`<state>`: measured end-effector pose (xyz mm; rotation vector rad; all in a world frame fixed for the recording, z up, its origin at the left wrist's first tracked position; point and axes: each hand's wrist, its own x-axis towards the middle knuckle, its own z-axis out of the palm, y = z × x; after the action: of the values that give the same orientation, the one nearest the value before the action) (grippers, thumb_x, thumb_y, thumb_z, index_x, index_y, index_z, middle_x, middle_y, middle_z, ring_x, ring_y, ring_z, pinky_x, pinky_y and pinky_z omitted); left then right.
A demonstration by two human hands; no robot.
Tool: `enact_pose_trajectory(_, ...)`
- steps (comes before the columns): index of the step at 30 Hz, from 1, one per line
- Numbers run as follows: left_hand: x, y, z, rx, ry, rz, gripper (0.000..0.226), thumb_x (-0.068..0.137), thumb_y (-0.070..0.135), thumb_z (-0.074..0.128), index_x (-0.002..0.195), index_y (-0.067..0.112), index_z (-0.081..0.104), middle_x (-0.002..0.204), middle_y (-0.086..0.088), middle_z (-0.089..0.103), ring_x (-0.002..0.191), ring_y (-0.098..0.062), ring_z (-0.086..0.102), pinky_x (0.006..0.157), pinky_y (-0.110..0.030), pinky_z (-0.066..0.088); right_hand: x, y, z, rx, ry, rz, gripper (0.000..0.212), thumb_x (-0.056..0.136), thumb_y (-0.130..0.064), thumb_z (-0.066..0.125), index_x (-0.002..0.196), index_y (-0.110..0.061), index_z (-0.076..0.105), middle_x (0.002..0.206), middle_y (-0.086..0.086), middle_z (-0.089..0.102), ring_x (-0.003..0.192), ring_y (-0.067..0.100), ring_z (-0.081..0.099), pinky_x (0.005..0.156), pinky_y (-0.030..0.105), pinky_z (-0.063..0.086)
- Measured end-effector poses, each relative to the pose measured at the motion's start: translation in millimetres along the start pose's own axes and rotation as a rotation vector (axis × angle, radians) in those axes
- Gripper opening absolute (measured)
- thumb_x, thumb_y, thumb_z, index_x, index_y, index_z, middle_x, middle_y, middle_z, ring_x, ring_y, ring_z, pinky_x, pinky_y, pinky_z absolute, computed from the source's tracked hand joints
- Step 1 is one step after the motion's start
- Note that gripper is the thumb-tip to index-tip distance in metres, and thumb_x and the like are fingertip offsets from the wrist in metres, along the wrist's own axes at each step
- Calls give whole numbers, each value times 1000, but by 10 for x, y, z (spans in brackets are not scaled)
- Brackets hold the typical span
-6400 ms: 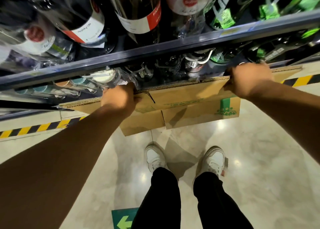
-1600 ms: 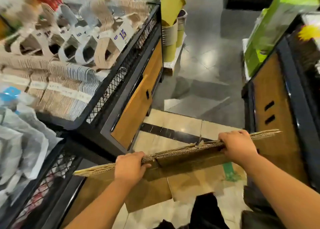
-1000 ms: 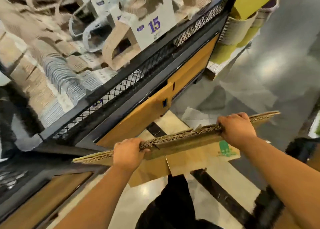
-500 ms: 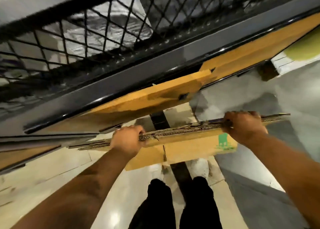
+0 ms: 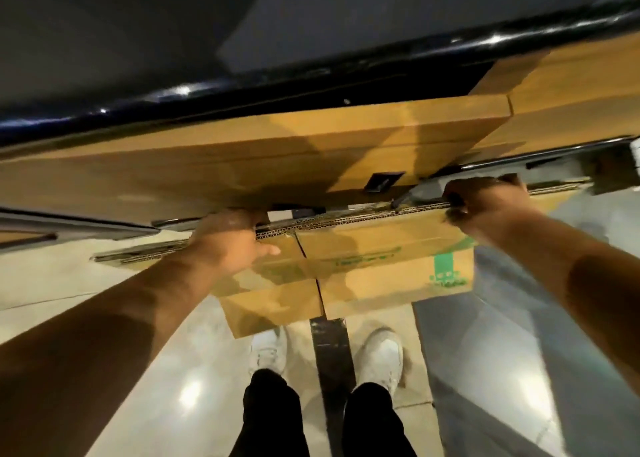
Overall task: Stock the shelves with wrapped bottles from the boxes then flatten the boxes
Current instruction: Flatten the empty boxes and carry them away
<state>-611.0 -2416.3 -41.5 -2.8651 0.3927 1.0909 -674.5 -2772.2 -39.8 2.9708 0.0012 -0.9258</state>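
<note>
Cardboard item: flattened box point(image 5: 374, 248), brown corrugated board, held on edge in front of the person. Its fluted top edge runs left to right and rises slightly to the right, and its flaps hang down toward the floor.
Print: green marking point(image 5: 446, 273) at the lower right of the box's near face; the wording is too blurred to read.
Grip, left: left hand point(image 5: 228, 238) holds the box's top edge left of centre, with the fingers curled over to the far side and the thumb lying on the near face.
Grip, right: right hand point(image 5: 485, 200) holds the top edge near the box's right end, with the fingers curled over it; the thumb is not clearly seen.
Beyond the box: wood-coloured panel point(image 5: 242, 151) of a display unit, close to the top edge; whether they touch cannot be told.
Above the panel: glossy black rail point(image 5: 311, 72).
Below the box: pale glossy floor point(image 5: 138, 370), grey to the right.
Floor marking: dark strip point(image 5: 329, 339) running from under the box's lower edge toward the person.
Footwear: white shoes point(image 5: 381, 356) below the box, one on each side of the strip.
</note>
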Motion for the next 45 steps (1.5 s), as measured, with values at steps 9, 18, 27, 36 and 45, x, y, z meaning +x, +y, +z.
enact_pose_trajectory(9,115,34,-2,98,79,-104,63,92,63,52,141,24,47,135,-6,59,123,-29,55,95,-35,45,190,-152,48,129,190,242,44,85,-43,69,125,-25,61,136,5,57,132,29,40,108,40,24)
enact_pose_trajectory(18,-224,-94,297,55,374,-11,75,66,56,84,123,13,59,115,-19,59,105,-42,57,93,-49,45,-101,-189,197,103,219,293,73,83,-50,67,144,-28,34,150,10,31,144,29,12,116,53,4)
enact_pose_trajectory(27,-466,-74,351,-21,381,-22,75,69,63,77,129,22,59,125,-17,51,120,-40,49,103,-53,38,-281,-202,172,62,251,188,81,74,-58,74,141,-22,45,139,20,40,135,37,26,115,55,13)
enact_pose_trajectory(36,-654,-40,473,-36,328,5,80,76,66,70,141,26,46,133,-10,45,126,-31,41,109,-44,30,-486,-344,162,-60,156,189,93,75,-72,63,147,-23,30,142,18,44,138,38,26,116,52,12)
enact_pose_trajectory(45,-738,-178,420,-26,235,72,64,87,59,64,141,31,44,132,0,48,125,-24,46,108,-41,35,-683,-633,163,35,148,183,69,79,-53,72,134,-19,48,137,14,50,129,36,42,110,50,27)
